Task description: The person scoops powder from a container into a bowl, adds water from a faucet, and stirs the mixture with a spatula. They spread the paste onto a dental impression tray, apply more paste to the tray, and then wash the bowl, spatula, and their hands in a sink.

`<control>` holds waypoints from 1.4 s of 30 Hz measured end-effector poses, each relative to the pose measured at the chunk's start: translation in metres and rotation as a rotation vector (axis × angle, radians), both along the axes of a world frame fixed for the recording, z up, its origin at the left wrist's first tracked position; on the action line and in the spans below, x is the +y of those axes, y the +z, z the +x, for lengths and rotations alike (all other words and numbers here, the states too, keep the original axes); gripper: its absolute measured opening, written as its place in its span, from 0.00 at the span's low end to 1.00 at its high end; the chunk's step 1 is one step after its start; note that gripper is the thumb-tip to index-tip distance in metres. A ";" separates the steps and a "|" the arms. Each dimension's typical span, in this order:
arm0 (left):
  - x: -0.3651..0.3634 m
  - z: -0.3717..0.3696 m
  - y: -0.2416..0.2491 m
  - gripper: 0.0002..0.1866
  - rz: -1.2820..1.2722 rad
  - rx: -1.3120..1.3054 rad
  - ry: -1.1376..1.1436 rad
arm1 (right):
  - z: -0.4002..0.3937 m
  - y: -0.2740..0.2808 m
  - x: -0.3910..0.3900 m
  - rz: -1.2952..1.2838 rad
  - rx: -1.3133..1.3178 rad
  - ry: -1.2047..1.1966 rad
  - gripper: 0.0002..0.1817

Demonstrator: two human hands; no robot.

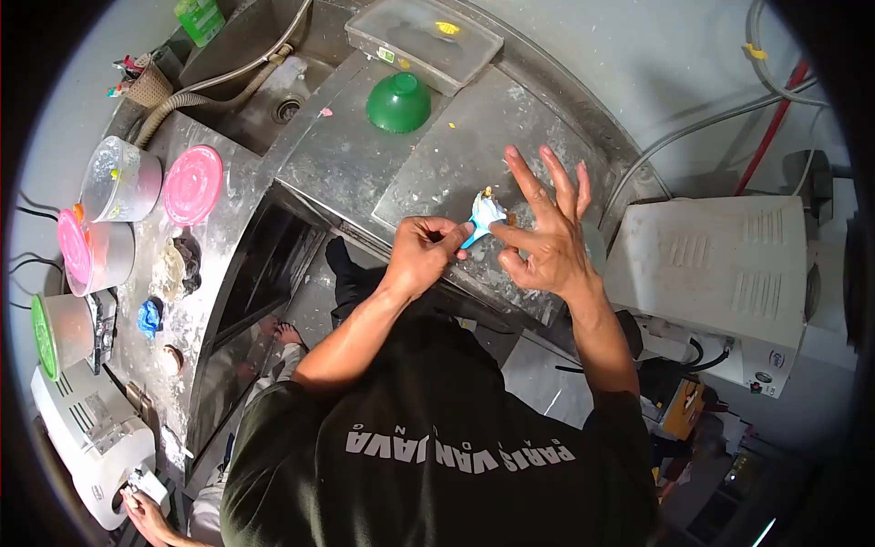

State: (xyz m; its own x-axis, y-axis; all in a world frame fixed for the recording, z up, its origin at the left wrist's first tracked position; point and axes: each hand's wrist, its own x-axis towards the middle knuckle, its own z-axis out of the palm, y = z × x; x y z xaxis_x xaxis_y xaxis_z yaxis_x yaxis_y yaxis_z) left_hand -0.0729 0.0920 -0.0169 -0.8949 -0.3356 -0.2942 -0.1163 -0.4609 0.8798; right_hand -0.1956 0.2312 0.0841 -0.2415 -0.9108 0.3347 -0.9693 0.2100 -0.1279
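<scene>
A small light-blue piece (480,224) with a whitish lump and a yellowish tip is held out above the metal worktop. I cannot make out its exact kind. My left hand (424,255) pinches its narrow blue end between thumb and fingertips. On the other side, my right hand (551,237) has the index fingertip against the piece. The thumb sits lower, apart from it, and the remaining fingers are stretched out and spread. Beyond both hands, a green bowl (398,103) lies upside down on the worktop (337,173).
At the back are a clear plastic box (424,41) and a sink (287,109) with a hose. Lidded tubs (109,246) line the left counter, near a blue lump (149,318). A white machine (711,273) stands right. Another person's hand (146,518) is at a machine, lower left.
</scene>
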 end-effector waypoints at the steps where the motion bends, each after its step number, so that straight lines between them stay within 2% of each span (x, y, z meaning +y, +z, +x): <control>1: 0.000 0.000 0.000 0.11 0.003 0.001 0.004 | 0.000 0.000 0.001 -0.016 0.010 0.002 0.04; 5: 0.000 0.001 -0.005 0.10 -0.037 -0.015 0.015 | -0.001 -0.005 0.002 -0.131 0.024 -0.019 0.04; 7: -0.001 0.002 -0.007 0.10 -0.037 -0.013 0.003 | -0.001 -0.012 -0.002 -0.229 -0.021 -0.044 0.09; 11: 0.001 0.004 -0.004 0.10 -0.023 0.015 0.021 | 0.011 -0.034 -0.009 -0.356 -0.146 -0.210 0.25; 12: 0.003 0.003 -0.008 0.10 -0.016 0.021 0.033 | 0.011 -0.039 -0.010 -0.338 -0.074 -0.220 0.34; 21: -0.004 0.010 -0.006 0.11 -0.034 -0.014 0.017 | 0.006 -0.038 -0.003 -0.372 -0.181 -0.307 0.42; 30: -0.006 0.013 -0.007 0.10 -0.004 0.019 0.019 | -0.009 -0.025 0.006 -0.394 -0.173 -0.255 0.41; 33: -0.008 0.013 -0.006 0.10 -0.008 0.013 0.017 | -0.014 -0.024 0.009 -0.446 -0.163 -0.263 0.36; 36: -0.008 0.014 -0.006 0.11 -0.032 0.014 0.013 | -0.018 -0.032 0.014 -0.527 -0.222 -0.363 0.26; 39: -0.007 0.014 -0.008 0.10 -0.032 0.000 0.004 | -0.014 -0.038 0.020 -0.616 -0.566 -0.444 0.17; 42: -0.006 0.014 -0.011 0.10 -0.040 -0.005 -0.004 | -0.001 -0.038 0.023 -0.620 -0.674 -0.367 0.15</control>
State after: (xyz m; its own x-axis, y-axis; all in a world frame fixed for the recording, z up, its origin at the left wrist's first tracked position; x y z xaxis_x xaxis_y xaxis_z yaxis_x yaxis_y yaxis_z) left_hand -0.0585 0.0856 -0.0278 -0.8950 -0.3431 -0.2850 -0.1226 -0.4252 0.8967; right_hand -0.1970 0.2538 0.0465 -0.7894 -0.4513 0.4162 -0.5413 0.1920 -0.8186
